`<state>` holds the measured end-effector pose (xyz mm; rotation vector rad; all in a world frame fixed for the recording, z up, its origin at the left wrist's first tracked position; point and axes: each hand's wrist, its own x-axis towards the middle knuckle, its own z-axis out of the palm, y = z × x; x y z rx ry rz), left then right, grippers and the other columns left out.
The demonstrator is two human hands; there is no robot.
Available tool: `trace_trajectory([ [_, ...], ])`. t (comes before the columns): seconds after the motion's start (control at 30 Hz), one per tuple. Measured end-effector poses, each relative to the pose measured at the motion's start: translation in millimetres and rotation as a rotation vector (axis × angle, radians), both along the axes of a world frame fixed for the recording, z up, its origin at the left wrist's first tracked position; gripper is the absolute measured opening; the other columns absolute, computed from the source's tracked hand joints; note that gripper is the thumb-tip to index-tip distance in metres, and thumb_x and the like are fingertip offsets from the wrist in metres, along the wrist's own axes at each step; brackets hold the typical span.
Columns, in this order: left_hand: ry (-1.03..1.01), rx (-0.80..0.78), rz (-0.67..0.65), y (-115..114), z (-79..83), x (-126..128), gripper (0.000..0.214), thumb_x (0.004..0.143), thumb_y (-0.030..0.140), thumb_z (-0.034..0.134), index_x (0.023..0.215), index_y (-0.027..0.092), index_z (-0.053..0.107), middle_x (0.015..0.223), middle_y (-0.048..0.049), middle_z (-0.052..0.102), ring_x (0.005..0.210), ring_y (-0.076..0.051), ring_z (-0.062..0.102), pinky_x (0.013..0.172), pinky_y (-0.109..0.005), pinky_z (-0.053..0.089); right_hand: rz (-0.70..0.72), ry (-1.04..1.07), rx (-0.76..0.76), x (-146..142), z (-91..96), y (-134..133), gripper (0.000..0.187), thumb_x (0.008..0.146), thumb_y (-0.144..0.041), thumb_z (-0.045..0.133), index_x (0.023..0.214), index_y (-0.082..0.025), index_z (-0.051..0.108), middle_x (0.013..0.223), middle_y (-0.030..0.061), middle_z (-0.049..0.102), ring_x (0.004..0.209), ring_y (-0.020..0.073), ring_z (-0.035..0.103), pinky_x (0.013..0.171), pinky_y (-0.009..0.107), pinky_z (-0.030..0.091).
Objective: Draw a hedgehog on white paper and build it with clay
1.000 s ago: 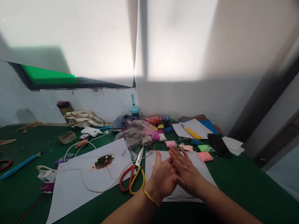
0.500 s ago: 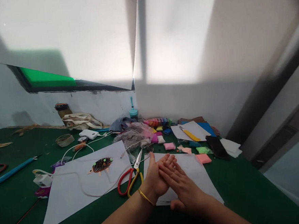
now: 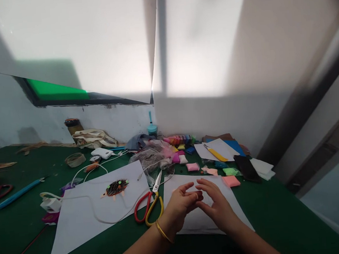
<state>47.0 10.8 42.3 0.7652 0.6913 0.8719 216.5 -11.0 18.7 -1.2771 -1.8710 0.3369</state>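
Two hands hang above white paper (image 3: 197, 220) on the worktop (image 3: 283, 219). Right-hand grip (image 3: 203, 192) curves loosely, thumb and fingers apart. Left-hand grip (image 3: 195, 191) is half curled; can't tell whether it pinches anything small. Paper should be light, floppy, easily creased; best taken by its right edge, below the pink packet (image 3: 231, 181).

I watch two bare forearms (image 3: 145, 243) angle inward from below; the ungloved left hand (image 3: 180, 203), fingers loosely bent, faces the ungloved right hand (image 3: 217, 205), thumb and fingers parted; fingertips close, contact between them unclear to me.
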Motion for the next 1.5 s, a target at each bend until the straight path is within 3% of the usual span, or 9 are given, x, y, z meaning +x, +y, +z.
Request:
trace_trajectory([
  [0.17,-0.081,-0.014,-0.097,-1,-0.6,-2,0.06,0.069,0.027,0.082,0.122,0.018,0.056,0.108,-0.0114,0.066,0.104,-0.023,0.062,0.095,-0.038,0.044,-0.007,0.073,-0.015,1,3.7,0,0.02,0.087,-0.041,0.058,0.101,-0.031,0.068,0.129,0.0051,0.057,0.125,0.0277,0.048,0.103,0.049,0.044],
  [0.3,0.114,0.037,-0.145,2,-2.6,-4,0.042,0.074,0.042,0.076,0.104,0.015,0.065,0.105,-0.0122,0.065,0.098,-0.023,0.062,0.084,-0.035,0.045,0.052,0.001,-0.027,5,10.2,-1,0.022,0.091,-0.037,0.053,0.106,-0.034,0.068,0.13,0.0044,0.056,0.126,0.0274,0.047,0.104,0.05,0.044],
  [0.5,0.328,0.16,-0.026,5,-10.3,1,0.035,0.068,0.046,0.077,0.082,0.014,0.07,0.09,-0.0083,0.064,0.085,-0.02,0.057,0.075,-0.032,0.041,0.054,0.02,-0.032,4,7.6,-2,0.03,0.085,-0.04,0.062,0.114,-0.031,0.065,0.13,0.0063,0.057,0.126,0.0276,0.048,0.105,0.05,0.044],
  [0.7,0.26,0.102,-0.096,3,-9.4,-1,0.041,0.07,0.053,0.074,0.084,0.014,0.069,0.094,-0.0091,0.063,0.09,-0.021,0.056,0.075,-0.031,0.041,0.019,0.054,-0.012,3,7.2,-1,0.02,0.087,-0.044,0.058,0.092,-0.029,0.07,0.119,0.0069,0.063,0.121,0.0293,0.051,0.1,0.053,0.046],
  [0.9,0.362,0.153,-0.059,6,-14.9,-2,0.039,0.067,0.049,0.077,0.084,0.014,0.07,0.084,-0.0081,0.064,0.082,-0.021,0.056,0.07,-0.031,0.039,0.048,0.069,-0.032,4,3.2,0,0.02,0.085,-0.043,0.06,0.095,-0.029,0.07,0.12,0.0074,0.063,0.12,0.0292,0.052,0.1,0.053,0.046],
  [1.03,0.417,0.231,0.01,7,-18.1,1,0.036,0.068,0.046,0.077,0.079,0.013,0.071,0.077,-0.0067,0.063,0.072,-0.018,0.053,0.068,-0.032,0.039,0.019,0.156,-0.089,3,0.6,0,0.032,0.079,-0.048,0.066,0.104,-0.028,0.068,0.119,0.0085,0.064,0.116,0.0289,0.056,0.099,0.051,0.048],
  [1.23,0.332,0.168,-0.097,6,-12.5,-4,0.043,0.074,0.055,0.069,0.09,0.015,0.071,0.096,-0.0106,0.064,0.093,-0.024,0.058,0.072,-0.031,0.041,-0.026,0.243,-0.141,2,6.0,-1,0.029,0.081,-0.053,0.062,0.084,-0.027,0.072,0.11,0.0081,0.068,0.108,0.0286,0.062,0.093,0.05,0.052],
  [1.37,0.436,0.368,-0.081,5,-12.3,-4,0.039,0.077,0.051,0.068,0.097,0.018,0.073,0.096,-0.0094,0.067,0.091,-0.026,0.058,0.075,-0.033,0.041,-0.038,0.24,-0.129,2,1.9,0,0.027,0.082,-0.051,0.061,0.08,-0.026,0.069,0.109,0.008,0.068,0.108,0.0279,0.061,0.093,0.049,0.052],
  [1.5,0.58,0.615,0.111,6,-16.5,-2,0.025,0.075,0.046,0.07,0.08,0.022,0.074,0.082,-0.0062,0.066,0.082,-0.025,0.055,0.076,-0.034,0.038,-0.021,0.243,-0.159,2,-0.4,1,0.025,0.083,-0.049,0.061,0.082,-0.025,0.069,0.113,0.0076,0.068,0.109,0.0275,0.061,0.094,0.049,0.051],
])
